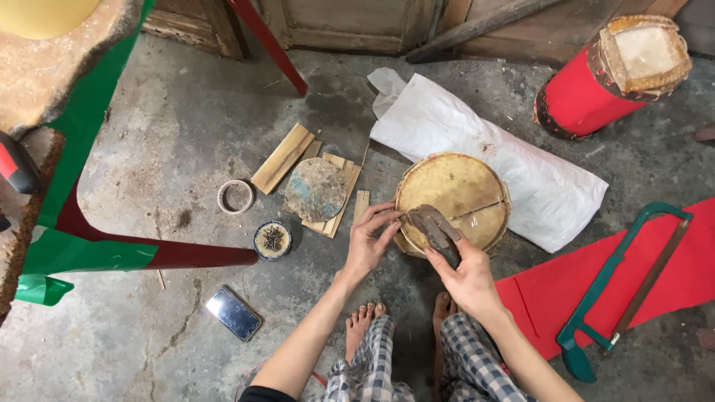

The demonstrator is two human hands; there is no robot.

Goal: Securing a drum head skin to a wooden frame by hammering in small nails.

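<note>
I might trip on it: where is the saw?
In the head view, the green saw lies on the floor at the right, partly on red sheet, beside the person's right arm.

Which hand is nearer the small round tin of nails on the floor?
Left. The left hand is just right of the round tin of nails; the right hand is farther right.

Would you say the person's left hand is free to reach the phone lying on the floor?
Probably not at once: the left hand is pinching the round drum's rim. The floor toward the phone looks unobstructed, though.
</note>
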